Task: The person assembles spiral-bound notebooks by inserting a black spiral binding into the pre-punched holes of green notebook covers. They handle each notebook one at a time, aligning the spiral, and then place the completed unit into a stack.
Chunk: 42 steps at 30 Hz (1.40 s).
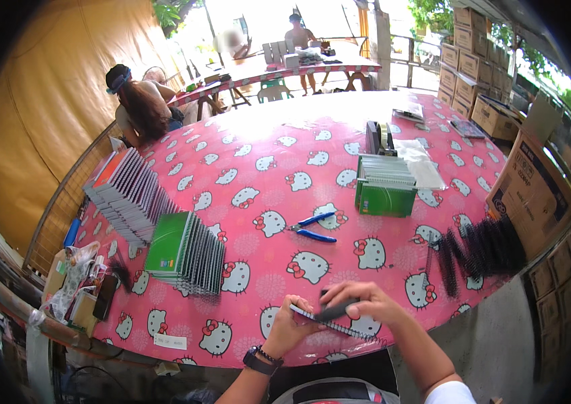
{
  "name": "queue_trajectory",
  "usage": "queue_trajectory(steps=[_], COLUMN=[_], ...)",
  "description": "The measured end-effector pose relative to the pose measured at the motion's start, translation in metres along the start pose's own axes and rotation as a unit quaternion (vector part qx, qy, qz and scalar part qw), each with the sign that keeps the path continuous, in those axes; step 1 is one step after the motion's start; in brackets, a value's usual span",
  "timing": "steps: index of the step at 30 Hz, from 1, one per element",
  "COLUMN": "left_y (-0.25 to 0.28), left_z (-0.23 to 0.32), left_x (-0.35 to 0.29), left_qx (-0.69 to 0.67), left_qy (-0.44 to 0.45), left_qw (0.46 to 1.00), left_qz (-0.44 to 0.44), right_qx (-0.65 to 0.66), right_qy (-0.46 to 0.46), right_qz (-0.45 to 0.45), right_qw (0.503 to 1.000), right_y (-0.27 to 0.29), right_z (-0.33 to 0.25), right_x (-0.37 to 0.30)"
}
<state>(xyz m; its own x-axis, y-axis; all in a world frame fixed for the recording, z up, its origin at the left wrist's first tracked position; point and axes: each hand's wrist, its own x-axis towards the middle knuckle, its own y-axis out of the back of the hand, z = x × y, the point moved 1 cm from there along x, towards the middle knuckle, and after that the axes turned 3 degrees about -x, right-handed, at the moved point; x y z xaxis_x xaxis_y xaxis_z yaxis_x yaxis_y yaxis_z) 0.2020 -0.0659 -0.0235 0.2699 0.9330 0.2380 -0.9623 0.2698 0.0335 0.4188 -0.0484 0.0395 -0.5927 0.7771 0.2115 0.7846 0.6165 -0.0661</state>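
Near the front edge of the table, my left hand point(290, 334) grips a spiral notebook point(351, 330), tilted with its coiled edge up. A black coil runs along that edge and sticks out past its right end. My right hand point(369, 301) is closed around a dark, elongated object point(334, 311), pressed near the coil; its exact kind is unclear. Beyond my hands lie blue-handled pliers point(317, 236), their jaws to the left. A stack of green spiral notebooks point(176, 246) stands to the left. Loose black spiral coils point(477, 256) are heaped at the right.
Another notebook stack point(127, 195) leans at the left, beside a box of odds and ends point(83, 299). Green notebooks point(386, 200) stand near a tape dispenser point(381, 139). A cardboard box point(531, 195) borders the table's right. One person point(144, 111) sits at far left.
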Motion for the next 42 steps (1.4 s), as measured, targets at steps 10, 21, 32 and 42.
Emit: queue_trajectory(steps=[10,21,32,42], left_y=[-0.002,-0.008,-0.027,-0.03], left_z=[-0.003,0.031,0.071,0.075], left_x=[0.001,0.037,0.043,0.041], left_qx=[0.03,0.107,-0.158,-0.176], left_qy=[0.02,-0.064,-0.014,-0.03], left_qw=[0.999,0.992,0.987,0.984], left_qz=[0.01,0.009,0.016,0.016], right_qx=[-0.095,-0.467,-0.426,-0.36], right_qy=[0.036,0.106,0.142,0.162], right_qz=[0.01,0.183,0.225,0.24], right_qw=[0.995,0.858,0.864,0.887], right_y=[-0.013,0.013,-0.015,-0.025], right_z=[0.012,-0.043,-0.054,-0.052], right_x=[0.01,-0.008,-0.004,0.003])
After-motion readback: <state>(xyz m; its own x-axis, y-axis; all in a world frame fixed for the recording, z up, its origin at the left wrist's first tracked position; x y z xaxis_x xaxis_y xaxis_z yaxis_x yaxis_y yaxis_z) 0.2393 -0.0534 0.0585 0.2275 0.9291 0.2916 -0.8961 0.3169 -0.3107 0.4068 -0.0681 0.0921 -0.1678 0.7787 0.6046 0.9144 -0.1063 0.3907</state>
